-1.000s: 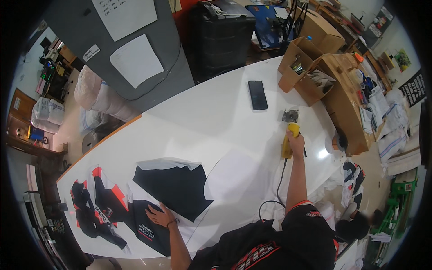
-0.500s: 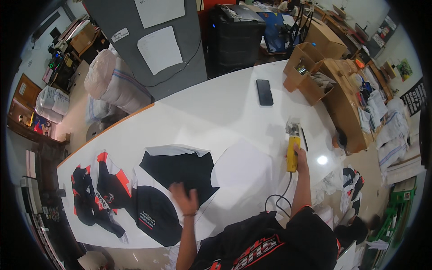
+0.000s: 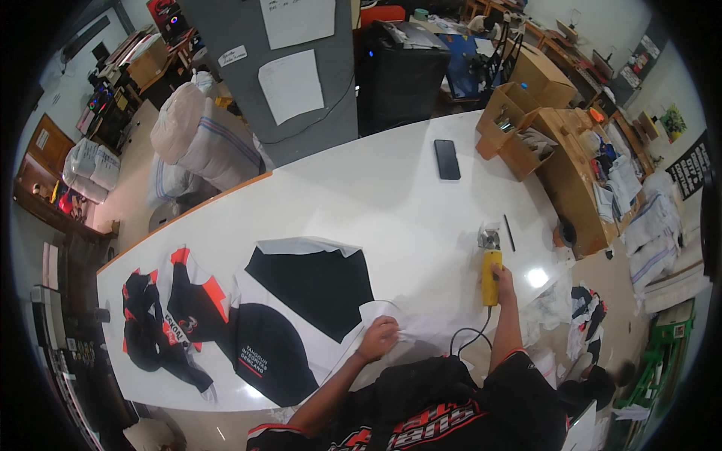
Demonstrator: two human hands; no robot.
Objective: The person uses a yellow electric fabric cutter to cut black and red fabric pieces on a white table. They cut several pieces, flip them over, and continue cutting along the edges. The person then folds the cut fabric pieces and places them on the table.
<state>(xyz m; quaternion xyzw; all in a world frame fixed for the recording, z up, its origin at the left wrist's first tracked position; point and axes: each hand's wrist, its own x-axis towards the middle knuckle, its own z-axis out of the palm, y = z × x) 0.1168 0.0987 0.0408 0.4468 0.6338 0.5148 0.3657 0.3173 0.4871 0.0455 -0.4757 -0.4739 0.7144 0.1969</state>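
Observation:
My right hand (image 3: 502, 284) is wrapped round the yellow body of a corded electric fabric cutter (image 3: 490, 272), whose metal head points away from me over the white table (image 3: 338, 207). Bunched under my left hand (image 3: 377, 338) is a white cut piece (image 3: 383, 309), its edge curling up near the table's front edge; I cannot tell whether it is paper or cloth. Left of that hand lies a black and white fabric piece (image 3: 312, 286), flat. A rounded black panel with printed lettering (image 3: 271, 349) lies nearer to me. Farther left are black, red and white jersey pieces (image 3: 188, 301).
A dark phone (image 3: 447, 159) lies toward the back, and a thin black pen (image 3: 509, 233) beside the cutter. Cardboard boxes (image 3: 519, 143) stand at the far right. A grey panel (image 3: 301, 139) and large wrapped bundles (image 3: 207, 143) stand beyond the table. The cutter's cord (image 3: 470, 331) loops toward me.
My left hand has gone from open over the black fabric to the right, closing on the white piece, which has been pulled toward me and crumpled. The cutter stays in my right hand.

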